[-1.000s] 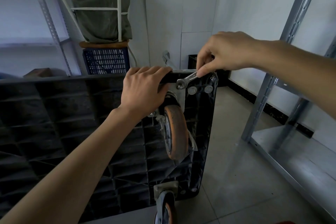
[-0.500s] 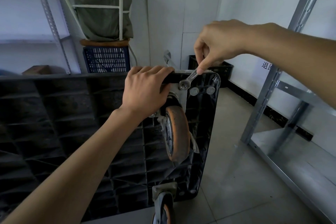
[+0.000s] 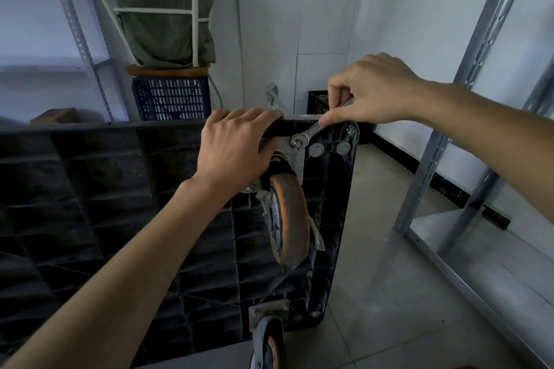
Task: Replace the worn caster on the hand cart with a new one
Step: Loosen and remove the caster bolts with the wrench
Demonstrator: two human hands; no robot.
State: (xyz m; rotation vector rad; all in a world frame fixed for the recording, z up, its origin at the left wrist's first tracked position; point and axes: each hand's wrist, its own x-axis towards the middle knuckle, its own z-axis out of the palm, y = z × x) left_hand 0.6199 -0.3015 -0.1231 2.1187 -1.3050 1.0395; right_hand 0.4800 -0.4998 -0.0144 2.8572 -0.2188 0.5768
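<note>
your left hand [image 3: 236,150] grips the cart [image 3: 90,204] edge above the caster [image 3: 289,219]; your right hand [image 3: 371,90] pinches the wrench [image 3: 308,133] on a bolt [image 3: 296,144].

My left hand [image 3: 236,153] lies palm-down at frame centre, fingers curled over; my right hand [image 3: 371,93], upper right, is pinched closed.

Two hands [image 3: 233,150] [image 3: 371,90]; two casters [image 3: 289,216] [image 3: 266,341]; one wrench [image 3: 308,133]; one cart [image 3: 90,204]; one crate [image 3: 171,98]
</note>
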